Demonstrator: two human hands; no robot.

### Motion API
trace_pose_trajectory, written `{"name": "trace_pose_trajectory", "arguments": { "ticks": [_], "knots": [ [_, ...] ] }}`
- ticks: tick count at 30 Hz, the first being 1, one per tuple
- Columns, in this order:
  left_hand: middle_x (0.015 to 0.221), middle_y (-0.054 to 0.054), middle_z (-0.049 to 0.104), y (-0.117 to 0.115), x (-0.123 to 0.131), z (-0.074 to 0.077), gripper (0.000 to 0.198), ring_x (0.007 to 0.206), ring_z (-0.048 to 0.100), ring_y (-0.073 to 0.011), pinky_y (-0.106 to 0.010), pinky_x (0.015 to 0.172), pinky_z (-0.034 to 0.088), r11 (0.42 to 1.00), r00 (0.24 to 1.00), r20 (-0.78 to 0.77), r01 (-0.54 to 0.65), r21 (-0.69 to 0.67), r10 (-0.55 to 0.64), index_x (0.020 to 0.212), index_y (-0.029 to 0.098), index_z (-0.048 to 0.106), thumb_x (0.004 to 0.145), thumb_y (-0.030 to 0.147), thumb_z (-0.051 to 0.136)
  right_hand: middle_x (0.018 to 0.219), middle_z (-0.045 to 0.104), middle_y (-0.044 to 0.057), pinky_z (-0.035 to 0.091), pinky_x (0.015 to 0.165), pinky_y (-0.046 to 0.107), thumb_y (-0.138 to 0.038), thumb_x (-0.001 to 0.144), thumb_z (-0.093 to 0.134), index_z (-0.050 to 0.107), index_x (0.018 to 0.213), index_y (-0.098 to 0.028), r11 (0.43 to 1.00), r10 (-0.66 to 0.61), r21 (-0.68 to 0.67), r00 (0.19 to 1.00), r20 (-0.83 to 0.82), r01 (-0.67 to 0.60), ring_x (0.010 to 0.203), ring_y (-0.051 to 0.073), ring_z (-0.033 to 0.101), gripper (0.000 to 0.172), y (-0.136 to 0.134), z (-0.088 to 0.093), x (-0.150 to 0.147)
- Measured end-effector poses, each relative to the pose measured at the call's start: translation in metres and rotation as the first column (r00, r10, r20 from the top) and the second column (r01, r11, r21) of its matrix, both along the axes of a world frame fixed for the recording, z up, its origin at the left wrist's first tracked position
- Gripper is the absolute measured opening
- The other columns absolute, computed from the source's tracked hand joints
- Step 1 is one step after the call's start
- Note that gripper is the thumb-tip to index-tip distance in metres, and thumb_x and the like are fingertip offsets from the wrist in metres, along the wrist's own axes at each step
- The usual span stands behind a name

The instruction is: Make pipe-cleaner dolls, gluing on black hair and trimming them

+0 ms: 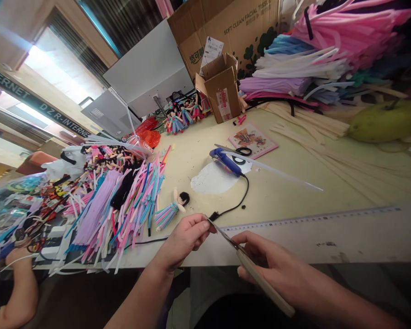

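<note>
My left hand (pixel 193 233) is closed in a pinch on a small fuzzy black piece (pixel 214 215), which looks like chenille stem. In my right hand (pixel 265 256) is a pair of scissors (pixel 248 265) with pale beige handles, seen nearly edge-on. Their blade tips meet the black piece at my left fingertips. Whether the blades are parted I cannot make out. Just beyond my left hand lies a small chenille doll (pixel 171 210) with black hair and a striped skirt. A blue glue gun (pixel 226 162) rests on white paper (pixel 208 178) farther back.
Bundles of coloured chenille stems (pixel 99 214) cover the left; more stems (pixel 294 64) are piled at back right. Black-handled scissors (pixel 243 151), a pink card (pixel 260 141), a small carton (pixel 222 96) and finished dolls (pixel 181 114) stand behind. Another person's arm (pixel 22 283) shows at far left.
</note>
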State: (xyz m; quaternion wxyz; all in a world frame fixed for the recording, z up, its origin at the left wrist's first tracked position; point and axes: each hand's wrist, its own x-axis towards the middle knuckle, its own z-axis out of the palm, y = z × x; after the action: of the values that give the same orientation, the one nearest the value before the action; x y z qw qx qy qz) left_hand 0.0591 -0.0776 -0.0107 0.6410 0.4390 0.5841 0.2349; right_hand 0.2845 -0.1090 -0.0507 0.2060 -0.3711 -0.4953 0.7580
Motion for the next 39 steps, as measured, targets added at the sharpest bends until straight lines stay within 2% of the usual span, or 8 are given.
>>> {"name": "trace_pose_trajectory", "arguments": {
  "ticks": [8,16,21,30,36,39],
  "knots": [
    [0.057,0.005,0.041,0.0,0.001,0.002,0.024,0.044,0.025,-0.0026,-0.02,0.042,0.013,1.0,1.0,0.002,0.003,0.008,-0.003,0.082,0.011,0.063,0.086,0.033,0.055,0.085,0.058,-0.003,0.04,0.066,0.026,-0.033,0.086,0.062,0.056,0.112,-0.025,1.0,0.008,0.016,1.0,-0.015,-0.008,0.077,0.014,0.052,0.028,-0.001,0.005,0.001],
    [0.057,0.005,0.041,-0.001,0.003,0.002,0.023,0.043,0.024,-0.0026,-0.02,0.042,0.012,1.0,1.0,-0.006,-0.003,0.021,0.003,0.081,0.011,0.062,0.086,0.032,0.054,0.084,0.06,-0.002,0.041,0.069,0.025,-0.032,0.086,0.062,0.057,0.114,-0.026,0.995,-0.017,0.099,0.999,0.034,0.014,0.077,0.015,0.052,0.03,-0.002,0.006,0.001],
    [0.056,0.006,0.04,-0.001,0.005,0.003,0.024,0.044,0.025,-0.0028,-0.02,0.042,0.013,0.999,1.0,-0.007,-0.001,0.033,0.001,0.081,0.011,0.062,0.087,0.033,0.054,0.083,0.057,-0.002,0.04,0.067,0.024,-0.039,0.087,0.062,0.058,0.114,-0.025,0.999,-0.018,0.028,1.0,0.022,0.017,0.076,0.014,0.05,0.031,-0.002,0.01,0.001],
    [0.055,0.006,0.039,0.004,0.008,0.001,0.027,0.043,0.024,-0.0027,-0.021,0.042,0.011,1.0,1.0,-0.023,-0.006,0.018,0.007,0.079,0.011,0.061,0.085,0.037,0.056,0.076,0.048,-0.004,0.031,0.053,0.021,-0.044,0.088,0.059,0.057,0.11,-0.023,0.988,-0.035,-0.153,0.997,-0.062,0.025,0.06,0.008,0.039,0.031,0.0,0.012,0.0],
    [0.054,0.006,0.041,0.016,0.011,-0.004,0.028,0.04,0.023,-0.0017,-0.021,0.042,0.01,0.999,0.999,-0.003,-0.036,-0.01,0.036,0.075,0.011,0.059,0.081,0.039,0.059,0.067,0.044,-0.006,0.028,0.048,0.021,-0.05,0.083,0.063,0.055,0.1,-0.021,0.985,-0.059,-0.166,0.998,-0.021,0.054,0.054,0.007,0.036,0.035,0.012,0.018,-0.001],
    [0.054,0.006,0.041,0.024,0.01,-0.007,0.027,0.039,0.022,-0.0011,-0.02,0.041,0.009,0.999,0.999,0.015,-0.035,-0.015,0.036,0.073,0.012,0.058,0.079,0.039,0.061,0.063,0.045,-0.006,0.028,0.046,0.02,-0.051,0.08,0.065,0.056,0.096,-0.02,0.988,-0.056,-0.147,0.998,0.011,0.057,0.051,0.007,0.039,0.035,0.022,0.018,-0.002]
  ]
}}
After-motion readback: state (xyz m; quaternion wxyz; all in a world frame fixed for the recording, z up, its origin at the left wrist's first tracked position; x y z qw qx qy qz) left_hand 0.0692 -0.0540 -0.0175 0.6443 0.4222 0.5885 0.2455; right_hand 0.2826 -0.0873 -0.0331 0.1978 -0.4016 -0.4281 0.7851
